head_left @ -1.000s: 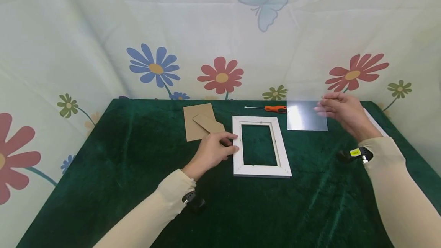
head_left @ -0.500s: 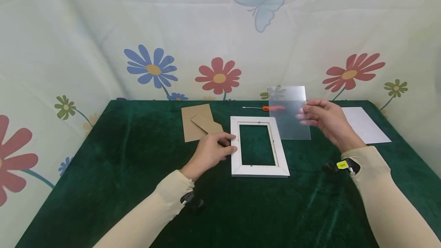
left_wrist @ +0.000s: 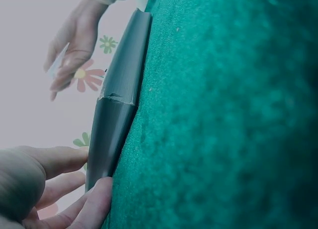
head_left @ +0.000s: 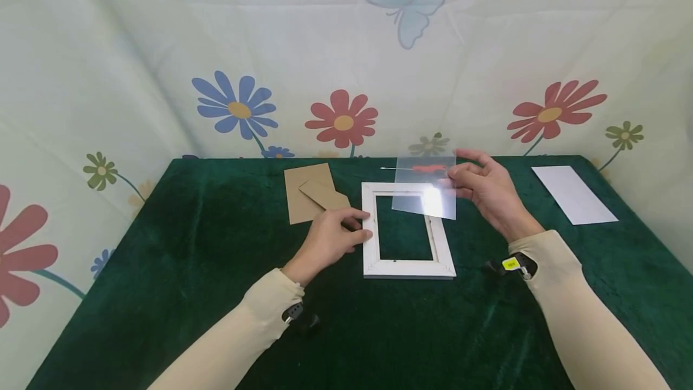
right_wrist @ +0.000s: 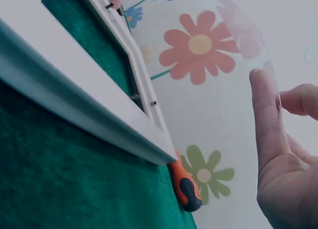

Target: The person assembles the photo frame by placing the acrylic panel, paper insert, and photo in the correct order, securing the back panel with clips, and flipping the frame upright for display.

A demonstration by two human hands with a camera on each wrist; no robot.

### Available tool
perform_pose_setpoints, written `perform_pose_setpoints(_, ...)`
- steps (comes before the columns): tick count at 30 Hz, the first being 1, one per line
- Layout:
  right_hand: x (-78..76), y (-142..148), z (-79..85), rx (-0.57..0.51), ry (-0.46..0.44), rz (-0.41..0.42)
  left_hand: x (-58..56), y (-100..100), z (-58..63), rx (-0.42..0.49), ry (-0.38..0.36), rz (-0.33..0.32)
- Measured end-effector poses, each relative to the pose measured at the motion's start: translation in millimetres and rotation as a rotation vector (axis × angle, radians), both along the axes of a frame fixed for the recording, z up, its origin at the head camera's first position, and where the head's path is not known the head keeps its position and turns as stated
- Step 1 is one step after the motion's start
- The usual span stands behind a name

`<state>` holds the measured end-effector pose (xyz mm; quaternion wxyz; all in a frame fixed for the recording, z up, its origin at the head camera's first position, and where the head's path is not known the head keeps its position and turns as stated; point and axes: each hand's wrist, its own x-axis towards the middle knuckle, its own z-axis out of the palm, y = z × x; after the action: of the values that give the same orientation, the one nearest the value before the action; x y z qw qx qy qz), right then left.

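Observation:
A white picture frame (head_left: 373, 268) lies flat on the green cloth. My left hand (head_left: 330, 239) holds it by its left side; the left wrist view shows fingertips (left_wrist: 101, 194) right at the frame's outer edge. With my right hand (head_left: 487, 194) I pinch a clear plastic sheet (head_left: 406, 203) by its right edge between thumb and fingers. Tilted up, the sheet overlaps the frame's far right corner in the head view. In the right wrist view the fingers (right_wrist: 267, 119) lie along the see-through sheet (right_wrist: 246, 30).
Brown backing board (head_left: 298, 197) with a stand piece (head_left: 327, 195) on it lies left of the frame. An orange-handled screwdriver (head_left: 397, 168) lies behind, its handle seen through the sheet. White paper (head_left: 574, 194) is at the far right. A flowered curtain (head_left: 303, 35) hangs behind the table.
My right hand has carried the clear sheet leftward, from right of the frame to over its far right corner. The left hand stays at the frame's left side.

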<state>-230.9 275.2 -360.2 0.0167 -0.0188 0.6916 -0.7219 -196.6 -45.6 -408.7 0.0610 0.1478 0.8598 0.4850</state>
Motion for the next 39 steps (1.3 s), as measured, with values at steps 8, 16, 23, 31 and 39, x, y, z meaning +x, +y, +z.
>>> perform_pose_setpoints(8, -0.1, -6, -13.2, 0.161, 0.054, 0.027, -1.2, 1, -2.0, 0.007, 0.004, 0.005)
perform_pose_setpoints(16, 0.3, -8, -19.0, 0.197, 0.039, 0.039, -0.7, 2, -2.2, 0.011, 0.005, 0.008)
perform_pose_setpoints(23, 0.9, -10, -22.8, 0.226, 0.028, 0.070, -1.5, 1, -1.2, 0.010, -0.002, 0.005)
perform_pose_setpoints(31, -0.1, -13, -29.9, 0.249, 0.041, 0.129, -0.8, 1, 0.6, 0.003, -0.009, 0.000)
perform_pose_setpoints(39, 0.3, -12, -32.4, 0.286, 0.036, 0.158, -0.2, 2, 1.8, -0.004, -0.017, 0.004)
